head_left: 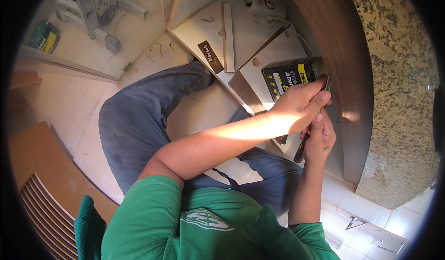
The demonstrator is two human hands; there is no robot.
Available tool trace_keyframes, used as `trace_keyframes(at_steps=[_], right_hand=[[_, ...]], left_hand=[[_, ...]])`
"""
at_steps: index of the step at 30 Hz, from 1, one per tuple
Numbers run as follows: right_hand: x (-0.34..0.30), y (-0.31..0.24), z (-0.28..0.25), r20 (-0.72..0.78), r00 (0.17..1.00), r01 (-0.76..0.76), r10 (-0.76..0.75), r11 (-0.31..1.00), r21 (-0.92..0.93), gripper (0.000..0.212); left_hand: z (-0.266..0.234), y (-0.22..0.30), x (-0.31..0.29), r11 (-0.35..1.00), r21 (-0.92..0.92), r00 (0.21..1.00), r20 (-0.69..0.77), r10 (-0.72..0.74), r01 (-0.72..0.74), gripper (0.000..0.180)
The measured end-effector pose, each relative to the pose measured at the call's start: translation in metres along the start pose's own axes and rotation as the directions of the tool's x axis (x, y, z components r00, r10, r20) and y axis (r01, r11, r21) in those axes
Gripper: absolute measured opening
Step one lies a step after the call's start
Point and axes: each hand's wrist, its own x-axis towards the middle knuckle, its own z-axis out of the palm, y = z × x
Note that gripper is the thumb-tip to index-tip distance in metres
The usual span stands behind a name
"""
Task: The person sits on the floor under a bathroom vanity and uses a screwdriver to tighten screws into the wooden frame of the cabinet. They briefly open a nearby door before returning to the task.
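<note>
My right hand [321,141] is closed around the dark handle with an orange patch of a hand tool [300,152]; its kind is mostly hidden by the fingers. A thin metal piece [328,83], in line with that handle, shows beyond my left hand [303,101]. The left hand is closed with its fingers at this metal piece, close to the curved wooden edge, and its wrist crosses in front of the panels. Just behind the left hand stands a black and yellow tin [282,77], partly covered by the hand.
Pale cabinet panels [269,56] hold a wooden strip [227,37], a dark flat package [210,57] and a white device [264,4]. The curved brown wooden edge [336,42] and speckled stone countertop [394,74] bound the right. A metal ladder [85,14] and green container [45,36] are far left.
</note>
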Motion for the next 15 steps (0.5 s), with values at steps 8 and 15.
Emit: trace_keyframes(at_steps=[8, 15], right_hand=[[0.001, -0.010, 0.002, -0.026, 0.999, -0.041, 0.040, 0.998, -0.053, 0.047], [0.002, -0.015, 0.001, -0.033, 0.999, -0.039, 0.036, 0.993, -0.112, 0.044]], left_hand=[[0.001, 0.001, 0.003, 0.996, -0.050, 0.997, 0.016, -0.070, 0.071, 0.036], [0.003, 0.003, 0.004, 0.991, -0.091, 0.995, -0.002, -0.099, 0.098, 0.037]])
